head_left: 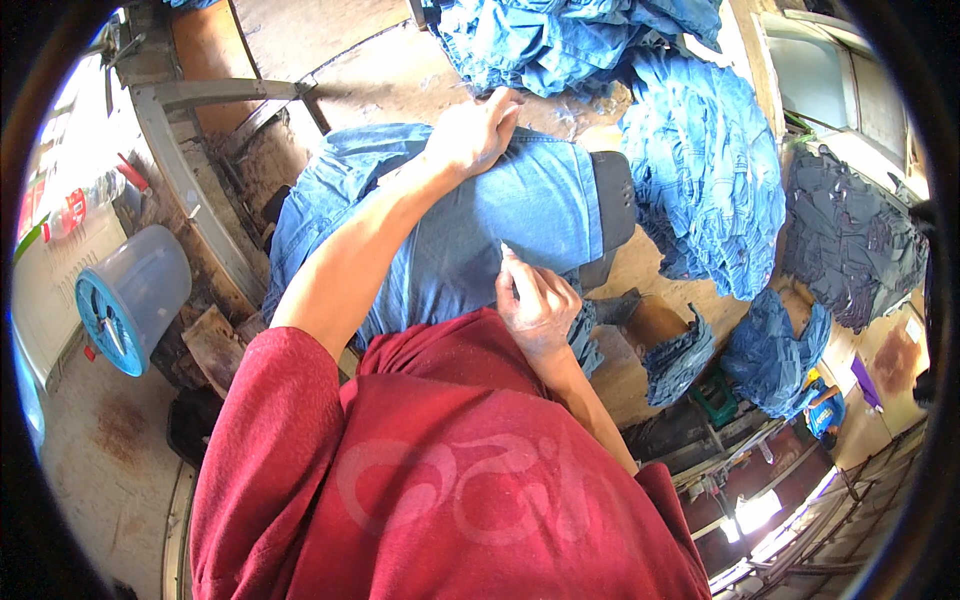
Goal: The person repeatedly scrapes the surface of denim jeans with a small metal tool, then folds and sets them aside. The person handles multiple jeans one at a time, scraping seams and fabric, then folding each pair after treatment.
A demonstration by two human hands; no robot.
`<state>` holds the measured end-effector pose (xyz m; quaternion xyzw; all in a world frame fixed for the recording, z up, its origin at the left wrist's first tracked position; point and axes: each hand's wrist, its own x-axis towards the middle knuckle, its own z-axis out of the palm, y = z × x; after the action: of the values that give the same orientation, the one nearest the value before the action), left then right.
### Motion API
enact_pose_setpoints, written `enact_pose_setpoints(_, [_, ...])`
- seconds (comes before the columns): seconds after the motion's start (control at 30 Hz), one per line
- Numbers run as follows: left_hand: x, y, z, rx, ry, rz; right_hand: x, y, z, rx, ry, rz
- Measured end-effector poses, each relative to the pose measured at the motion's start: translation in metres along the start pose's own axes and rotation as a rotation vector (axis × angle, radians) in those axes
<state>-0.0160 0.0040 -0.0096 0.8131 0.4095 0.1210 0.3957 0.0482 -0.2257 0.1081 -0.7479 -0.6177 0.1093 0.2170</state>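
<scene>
Heaped denim (705,180); left hand (474,138) loosely curled on jeans (545,195), right hand (538,305) pinching white sliver (505,249).

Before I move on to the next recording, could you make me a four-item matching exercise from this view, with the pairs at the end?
Things
1. Left hand
2. Denim garment under the hands
3. Plastic bucket
4. Dark garment pile

Places and states
A. Translucent, with a bright blue end, on the left side of the picture
B. Toward the right edge, past a light blue garment pile
C. At the far edge of the blue denim, fingers curled
D. Spread out, with a dark board showing beyond its right edge

Right pairs: 1-C, 2-D, 3-A, 4-B
</scene>
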Motion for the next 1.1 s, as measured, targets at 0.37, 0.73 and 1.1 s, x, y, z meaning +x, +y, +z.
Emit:
enact_pose_setpoints(0.37, [-0.0007,-0.0003,0.001,-0.032,0.063,0.066,0.0036,0.0012,0.0015,0.053,0.016,0.035])
enact_pose_setpoints(0.73, [0.0002,-0.0005,-0.0002,-0.049,0.022,0.039,0.0019,0.0039,0.0008,0.098,0.05,0.037])
enact_pose_setpoints(1.1, [0.0,-0.0025,0.0013,-0.026,0.022,0.05,0.0018,0.0054,-0.0033,0.135,0.039,0.065])
